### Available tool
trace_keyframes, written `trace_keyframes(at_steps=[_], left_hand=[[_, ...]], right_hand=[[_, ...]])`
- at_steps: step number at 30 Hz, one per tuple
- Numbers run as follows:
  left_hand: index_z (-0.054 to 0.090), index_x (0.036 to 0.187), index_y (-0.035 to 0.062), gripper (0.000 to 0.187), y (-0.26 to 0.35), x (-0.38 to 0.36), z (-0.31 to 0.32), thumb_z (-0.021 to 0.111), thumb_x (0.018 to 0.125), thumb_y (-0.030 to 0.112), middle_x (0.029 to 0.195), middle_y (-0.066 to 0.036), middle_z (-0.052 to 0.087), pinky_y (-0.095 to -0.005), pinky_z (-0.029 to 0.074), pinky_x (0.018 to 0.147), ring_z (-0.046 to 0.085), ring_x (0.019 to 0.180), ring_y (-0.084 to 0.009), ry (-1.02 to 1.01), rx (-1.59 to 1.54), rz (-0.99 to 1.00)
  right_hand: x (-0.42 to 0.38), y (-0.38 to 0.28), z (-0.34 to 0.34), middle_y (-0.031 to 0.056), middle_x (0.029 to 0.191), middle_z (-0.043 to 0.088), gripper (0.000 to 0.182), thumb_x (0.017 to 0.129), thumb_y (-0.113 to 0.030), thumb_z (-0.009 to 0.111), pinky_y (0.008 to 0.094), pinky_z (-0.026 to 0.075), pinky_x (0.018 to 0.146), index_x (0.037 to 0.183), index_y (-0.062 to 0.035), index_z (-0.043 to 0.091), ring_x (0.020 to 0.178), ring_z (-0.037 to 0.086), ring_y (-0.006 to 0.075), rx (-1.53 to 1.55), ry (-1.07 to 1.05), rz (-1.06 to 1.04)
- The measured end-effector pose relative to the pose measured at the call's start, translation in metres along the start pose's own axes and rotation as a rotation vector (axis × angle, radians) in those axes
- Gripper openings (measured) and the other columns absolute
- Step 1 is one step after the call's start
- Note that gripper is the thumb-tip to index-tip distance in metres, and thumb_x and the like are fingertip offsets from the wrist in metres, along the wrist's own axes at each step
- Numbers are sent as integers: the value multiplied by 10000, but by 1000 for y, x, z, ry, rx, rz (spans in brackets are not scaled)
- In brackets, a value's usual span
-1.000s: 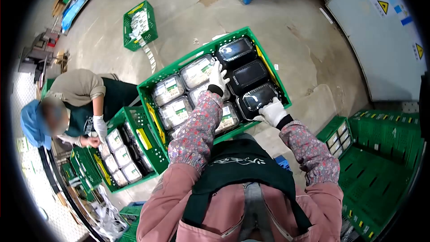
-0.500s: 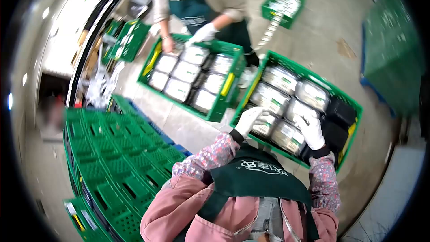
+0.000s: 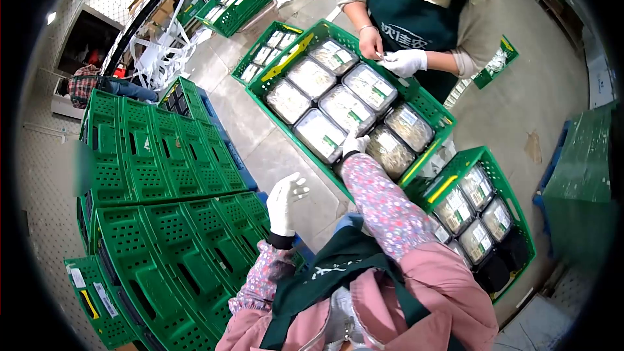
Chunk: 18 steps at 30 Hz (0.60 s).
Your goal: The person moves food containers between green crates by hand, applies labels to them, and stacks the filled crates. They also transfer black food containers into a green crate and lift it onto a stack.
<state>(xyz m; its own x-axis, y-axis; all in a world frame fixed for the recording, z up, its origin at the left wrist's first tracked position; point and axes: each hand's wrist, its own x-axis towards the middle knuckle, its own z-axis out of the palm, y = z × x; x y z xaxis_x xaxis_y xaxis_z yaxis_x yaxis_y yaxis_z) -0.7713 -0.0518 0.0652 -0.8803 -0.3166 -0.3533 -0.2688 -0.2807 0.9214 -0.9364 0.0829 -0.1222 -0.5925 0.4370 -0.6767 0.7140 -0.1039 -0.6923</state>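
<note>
My right hand [image 3: 355,144], in a white glove, reaches into a large green crate [image 3: 434,112]. Its fingers look extended and rest at the corner of a clear-lidded plastic tray [image 3: 320,135], near another lidded tray [image 3: 347,107]. Several such trays with pale contents and labels sit in rows there. The spot under my right wrist and sleeve is hidden. My left hand [image 3: 286,205], gloved too, hovers over the floor beside stacked green crates [image 3: 146,156]. Its fingers are apart and hold nothing.
Across the crate a co-worker in a green apron [image 3: 416,13] has both hands together at its far side. At right stands another crate [image 3: 497,159] with lidded and black trays. Further crates [image 3: 250,10] lie behind, near white strips [image 3: 162,55]. Another person [image 3: 97,84] bends at far left.
The view has turned left. My hands have left the right-hand crate; the right one is now in the middle crate, the left one outside it. The co-worker's hands have come out of that crate.
</note>
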Motion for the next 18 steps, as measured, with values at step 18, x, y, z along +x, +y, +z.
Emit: trace_keyframes(at_steps=[18], left_hand=[[497,1197,70,615,-157,360,154,719,709,373,862,-74,626,-366,482,635,578,685,-235,-527,753,123]], right_hand=[[-74,-48,-258,46,801,568,117,898,-103,521,262,425,670,841,-5,549,750,488,95,20,196,-611]])
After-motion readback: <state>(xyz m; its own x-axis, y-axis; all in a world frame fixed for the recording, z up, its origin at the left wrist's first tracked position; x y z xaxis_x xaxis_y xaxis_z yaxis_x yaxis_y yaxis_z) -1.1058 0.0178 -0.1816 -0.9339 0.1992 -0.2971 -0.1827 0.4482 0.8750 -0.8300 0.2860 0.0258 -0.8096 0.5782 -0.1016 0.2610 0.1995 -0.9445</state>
